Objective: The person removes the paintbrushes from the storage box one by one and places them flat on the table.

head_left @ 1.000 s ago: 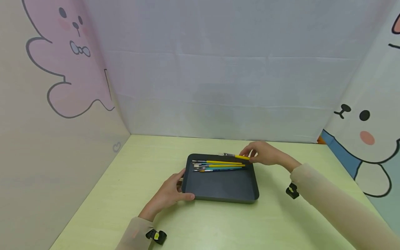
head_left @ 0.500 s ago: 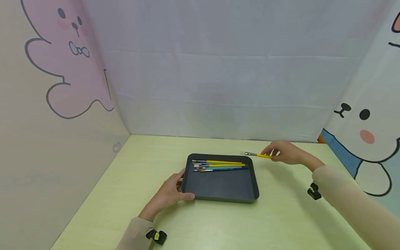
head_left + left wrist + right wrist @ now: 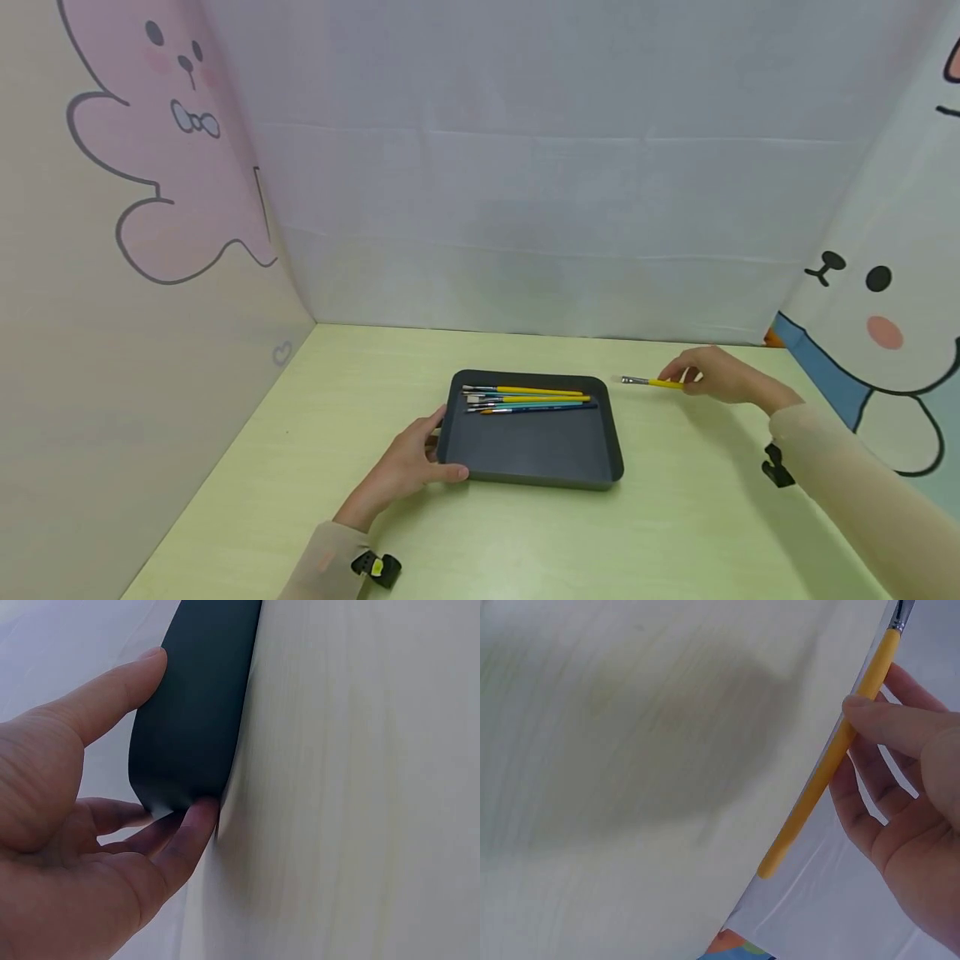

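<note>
Fingers of our right hand [image 3: 712, 375] pinch the yellow brush [image 3: 804, 814], to the right of the tray [image 3: 525, 450]; our left hand [image 3: 407, 460] holds its near-left corner. We judge carrying as present step; next probably calls for gentle lowering.

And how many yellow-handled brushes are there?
3: a held brush pinched in the right hand, plus a farther brush and a nearer brush lying in the dark tray. Overlap there could hide another.
</note>
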A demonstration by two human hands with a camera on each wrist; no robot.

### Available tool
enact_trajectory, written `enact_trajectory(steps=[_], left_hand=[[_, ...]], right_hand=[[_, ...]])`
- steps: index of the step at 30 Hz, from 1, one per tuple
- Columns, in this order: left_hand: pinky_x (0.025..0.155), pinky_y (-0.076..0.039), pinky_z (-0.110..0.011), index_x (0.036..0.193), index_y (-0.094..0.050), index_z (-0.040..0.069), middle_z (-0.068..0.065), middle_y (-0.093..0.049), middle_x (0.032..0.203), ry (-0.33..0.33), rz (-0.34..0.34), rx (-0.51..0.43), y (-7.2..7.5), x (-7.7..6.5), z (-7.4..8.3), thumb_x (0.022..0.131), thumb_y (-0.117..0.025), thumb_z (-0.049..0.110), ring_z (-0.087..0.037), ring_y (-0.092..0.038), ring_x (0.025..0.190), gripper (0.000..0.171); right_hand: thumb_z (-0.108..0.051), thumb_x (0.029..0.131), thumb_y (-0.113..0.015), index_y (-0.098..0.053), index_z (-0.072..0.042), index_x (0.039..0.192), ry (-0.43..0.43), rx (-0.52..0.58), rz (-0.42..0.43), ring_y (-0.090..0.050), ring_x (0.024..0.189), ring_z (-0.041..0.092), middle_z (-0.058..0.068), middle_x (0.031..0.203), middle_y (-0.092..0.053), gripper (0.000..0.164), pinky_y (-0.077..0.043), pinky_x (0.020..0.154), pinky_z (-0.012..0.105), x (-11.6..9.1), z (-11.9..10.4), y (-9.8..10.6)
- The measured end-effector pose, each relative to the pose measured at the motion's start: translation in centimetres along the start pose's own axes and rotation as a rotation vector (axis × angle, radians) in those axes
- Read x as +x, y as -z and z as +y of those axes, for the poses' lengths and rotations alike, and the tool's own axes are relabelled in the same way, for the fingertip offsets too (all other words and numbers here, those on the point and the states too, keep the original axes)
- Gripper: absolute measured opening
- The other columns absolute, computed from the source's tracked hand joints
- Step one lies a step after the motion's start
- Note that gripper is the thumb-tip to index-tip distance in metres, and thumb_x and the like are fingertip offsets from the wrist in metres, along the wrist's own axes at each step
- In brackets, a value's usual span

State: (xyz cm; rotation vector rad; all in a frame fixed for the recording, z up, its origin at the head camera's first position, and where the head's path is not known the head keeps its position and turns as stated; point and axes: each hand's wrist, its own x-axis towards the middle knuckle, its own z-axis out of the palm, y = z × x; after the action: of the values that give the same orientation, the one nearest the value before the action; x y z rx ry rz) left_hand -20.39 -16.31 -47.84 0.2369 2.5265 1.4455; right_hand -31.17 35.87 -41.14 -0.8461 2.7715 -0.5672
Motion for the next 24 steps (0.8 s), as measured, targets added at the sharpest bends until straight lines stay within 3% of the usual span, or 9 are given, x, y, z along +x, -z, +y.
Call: enact_trajectory(steps=[14, 24], left_hand=[[0.104, -0.056, -0.044, 0.17, -0.028, 0.014, -0.017, -0.049, 0.154, -0.006, -0.002, -0.003, 0.0, 0.0, -0.2, 0.077, -0.099, 0.031, -0.031, -0.061, 0.131, 0.117], [0.105, -0.056, -0.043, 0.17, -0.028, 0.015, -0.017, -0.049, 0.153, -0.01, -0.001, -0.002, 0.0, 0.1, -0.1, 0.077, -0.099, 0.029, -0.031, -0.06, 0.131, 0.117]], right_hand=[[0.016, 0.089, -0.073, -0.079, -0.002, 0.115, 0.022, 0.0, 0.024, -0.071, 0.094, 0.025, 0.01, 0.11, -0.075, 0.032, -0.063, 0.083, 0.043, -0.3, 2.5, -1.7], [0.014, 0.089, -0.075, -0.08, -0.003, 0.114, -0.006, 0.0, 0.013, -0.07, 0.093, 0.023, 0.009, 0.109, -0.075, 0.031, -0.063, 0.083, 0.042, -0.2, 2.7, -2.5]])
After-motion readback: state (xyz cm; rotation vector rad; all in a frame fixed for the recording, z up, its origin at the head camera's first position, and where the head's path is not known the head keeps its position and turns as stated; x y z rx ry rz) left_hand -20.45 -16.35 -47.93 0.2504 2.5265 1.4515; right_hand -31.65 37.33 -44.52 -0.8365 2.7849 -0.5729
